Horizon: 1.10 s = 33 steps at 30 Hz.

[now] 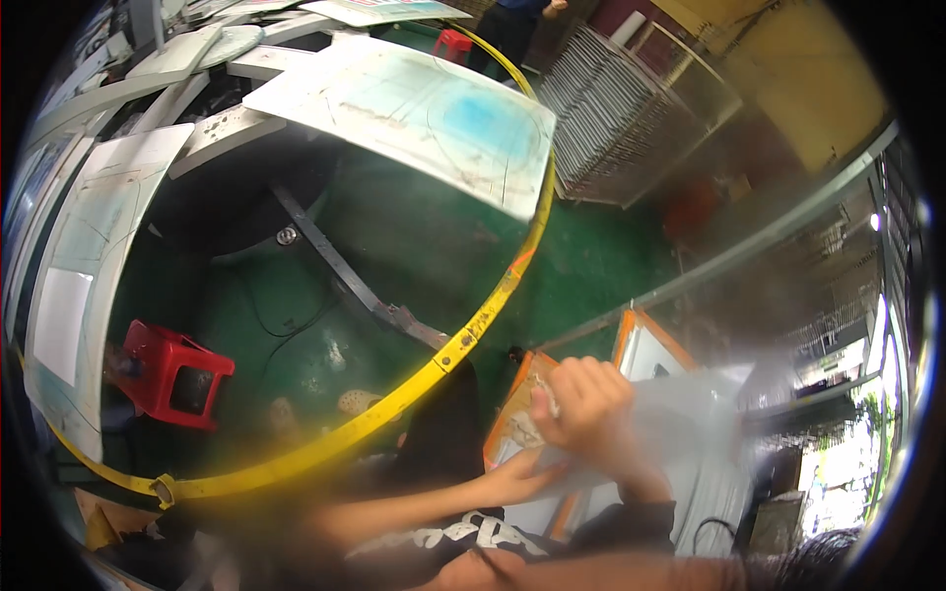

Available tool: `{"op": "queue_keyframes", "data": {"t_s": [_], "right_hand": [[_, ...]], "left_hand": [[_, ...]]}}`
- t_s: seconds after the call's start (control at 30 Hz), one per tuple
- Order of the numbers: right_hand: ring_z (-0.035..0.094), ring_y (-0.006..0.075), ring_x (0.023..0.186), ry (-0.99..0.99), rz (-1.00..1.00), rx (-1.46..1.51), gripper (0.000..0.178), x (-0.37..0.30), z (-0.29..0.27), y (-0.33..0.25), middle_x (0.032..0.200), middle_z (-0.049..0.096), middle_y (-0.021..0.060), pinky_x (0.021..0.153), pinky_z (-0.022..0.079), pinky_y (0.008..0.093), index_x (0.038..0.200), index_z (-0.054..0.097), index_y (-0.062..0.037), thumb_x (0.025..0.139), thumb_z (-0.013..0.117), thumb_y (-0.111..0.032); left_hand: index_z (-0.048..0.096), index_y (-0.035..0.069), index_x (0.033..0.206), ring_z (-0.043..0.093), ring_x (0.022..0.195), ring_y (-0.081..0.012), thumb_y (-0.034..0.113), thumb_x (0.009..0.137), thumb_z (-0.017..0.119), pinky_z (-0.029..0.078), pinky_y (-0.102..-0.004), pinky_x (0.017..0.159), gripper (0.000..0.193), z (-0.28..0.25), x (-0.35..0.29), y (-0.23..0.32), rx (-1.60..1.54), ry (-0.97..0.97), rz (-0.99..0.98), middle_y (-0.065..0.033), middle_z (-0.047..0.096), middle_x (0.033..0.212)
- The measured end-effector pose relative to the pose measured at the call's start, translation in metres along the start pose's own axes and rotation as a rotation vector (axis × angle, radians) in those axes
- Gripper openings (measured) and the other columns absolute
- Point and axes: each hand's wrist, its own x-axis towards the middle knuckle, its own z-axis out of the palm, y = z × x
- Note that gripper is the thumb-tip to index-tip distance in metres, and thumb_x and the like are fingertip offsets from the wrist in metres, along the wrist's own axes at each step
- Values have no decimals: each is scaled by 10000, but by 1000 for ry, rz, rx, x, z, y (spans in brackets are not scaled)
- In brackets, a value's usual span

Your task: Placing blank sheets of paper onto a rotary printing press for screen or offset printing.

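Note:
My right hand (594,402) is raised in a closed fist at the lower right. A pale crumpled, cloth-like piece (544,396) shows beside its thumb. Below it, my left hand (517,478) reaches across from the left to my right wrist. Its fingertips are blurred and partly hidden, so their grip does not show. Both hands are over or beside an orange-edged frame (496,438), in which a pale crumpled patch (520,431) shows. A second orange-edged frame (623,338) stands just behind. To the right lies a pale, glossy sheet-like surface (705,433).
A yellow curved rail (394,399) sweeps around on my left. Beyond it are a large white board (414,108) with a blue patch, another long board (108,236) and a red stool (177,374). A rack of stacked trays (606,108) and a person (505,34) are farther back.

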Motion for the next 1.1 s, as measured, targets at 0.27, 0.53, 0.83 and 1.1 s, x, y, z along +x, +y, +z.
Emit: {"op": "queue_keyframes", "data": {"t_s": [0.27, 0.53, 0.83, 1.1], "right_hand": [[458, 369, 1239, 437, 69, 237, 413, 71, 47, 71, 1287, 512, 189, 1043, 338, 448, 1251, 516, -8, 854, 568, -110], [416, 259, 1293, 52, 635, 828, 546, 112, 104, 198, 1439, 376, 169, 1069, 319, 385, 1411, 365, -23, 900, 548, -84], [561, 165, 1082, -311, 562, 1437, 325, 181, 218, 201, 1202, 583, 129, 950, 428, 291, 1282, 443, 48, 974, 458, -55], [627, 138, 920, -413, 562, 1394, 329, 249, 288, 175, 1091, 638, 114, 802, 493, 246, 1270, 452, 39, 981, 493, -114]], "left_hand": [[493, -43, 1224, 605, 991, -177, 227, 930, 627, 502, -343, 876, 421, -107, -52, 49, -75, 819, -60, -122, 619, 1106], [456, -54, 1265, 558, 1080, -213, 228, 920, 632, 460, -358, 933, 479, -166, -17, 112, -184, 1053, 118, -143, 581, 1183], [366, 0, 1390, 514, 1192, -242, 30, 898, 571, 430, -352, 991, 534, -213, -38, 154, 179, 1347, 284, -174, 488, 1322], [575, -5, 1164, 561, 1100, -332, -15, 835, 614, 461, -385, 919, 332, -204, -84, 143, 1241, 1405, -140, -168, 568, 1190]]}}
